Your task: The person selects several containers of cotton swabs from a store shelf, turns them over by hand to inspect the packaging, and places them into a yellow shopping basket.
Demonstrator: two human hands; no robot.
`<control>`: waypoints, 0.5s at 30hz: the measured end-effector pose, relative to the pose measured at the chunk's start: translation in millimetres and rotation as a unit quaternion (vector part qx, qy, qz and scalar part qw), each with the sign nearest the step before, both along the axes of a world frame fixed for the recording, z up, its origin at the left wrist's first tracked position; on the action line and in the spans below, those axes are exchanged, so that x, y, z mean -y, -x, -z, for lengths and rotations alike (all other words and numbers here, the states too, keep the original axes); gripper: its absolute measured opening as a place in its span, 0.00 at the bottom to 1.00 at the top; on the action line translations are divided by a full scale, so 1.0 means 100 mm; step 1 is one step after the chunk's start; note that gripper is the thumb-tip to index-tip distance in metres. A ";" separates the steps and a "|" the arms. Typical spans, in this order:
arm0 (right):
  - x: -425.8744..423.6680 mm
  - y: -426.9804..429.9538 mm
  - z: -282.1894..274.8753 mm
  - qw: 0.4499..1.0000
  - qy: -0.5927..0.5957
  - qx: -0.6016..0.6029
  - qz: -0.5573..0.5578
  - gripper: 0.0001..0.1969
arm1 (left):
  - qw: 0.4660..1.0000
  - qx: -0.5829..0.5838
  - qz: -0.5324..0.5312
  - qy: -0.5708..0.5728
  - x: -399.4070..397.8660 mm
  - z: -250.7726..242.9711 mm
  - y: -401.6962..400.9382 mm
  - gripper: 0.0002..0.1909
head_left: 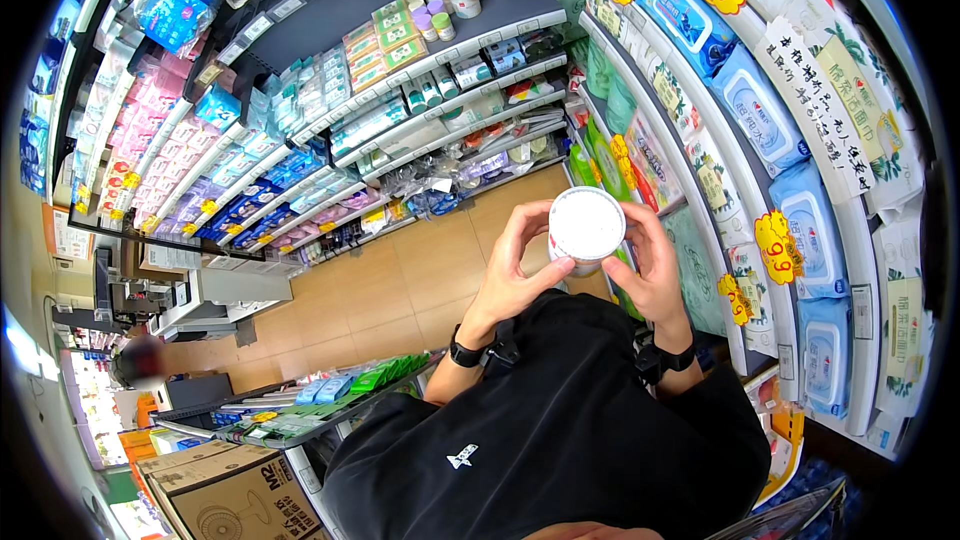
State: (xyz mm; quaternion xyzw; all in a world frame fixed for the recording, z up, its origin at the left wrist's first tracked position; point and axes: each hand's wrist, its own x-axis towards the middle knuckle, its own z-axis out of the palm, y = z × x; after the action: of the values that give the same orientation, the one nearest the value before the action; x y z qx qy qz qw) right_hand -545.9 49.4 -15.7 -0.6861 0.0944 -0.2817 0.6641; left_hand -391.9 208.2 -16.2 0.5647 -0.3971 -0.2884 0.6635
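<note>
A round tub with a white lid [587, 223] is held in front of my chest between both hands. My left hand [523, 255] grips it from the left side, with the thumb at its near edge. On the opposite side, my right hand [646, 262] holds it in the same way. What the tub contains is hidden. Similar white tubs [465, 1] stand at the far end of the top shelf, near small jars with green and purple lids [442, 25] and packs with green and orange labels [398, 37].
Stocked shelves [491, 38] run along the far side. Blue wipes packs [814, 225] fill the right shelves. A low rack [330, 405] and a fan carton [232, 495] are at lower left. Tiled floor [390, 277] shows between; a blurred person [139, 362] is at far left.
</note>
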 end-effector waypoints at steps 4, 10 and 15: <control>-0.09 0.05 -0.03 1.000 0.016 0.010 0.008 0.30 | 1.000 -0.005 0.014 0.009 -0.10 -0.06 0.02 0.34; -0.32 0.14 -0.09 1.000 0.014 0.011 0.018 0.29 | 0.999 0.028 0.011 0.009 -0.32 -0.14 0.06 0.35; -0.62 0.20 -0.13 1.000 0.000 0.010 0.017 0.30 | 0.999 0.033 0.000 0.012 -0.58 -0.19 0.12 0.36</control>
State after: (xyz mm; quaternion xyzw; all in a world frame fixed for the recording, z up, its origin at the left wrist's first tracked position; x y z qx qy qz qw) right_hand -566.0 111.7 -3.1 -0.6814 0.0996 -0.2993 0.6604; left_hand -403.9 266.4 2.6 0.5657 -0.4224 -0.2650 0.6568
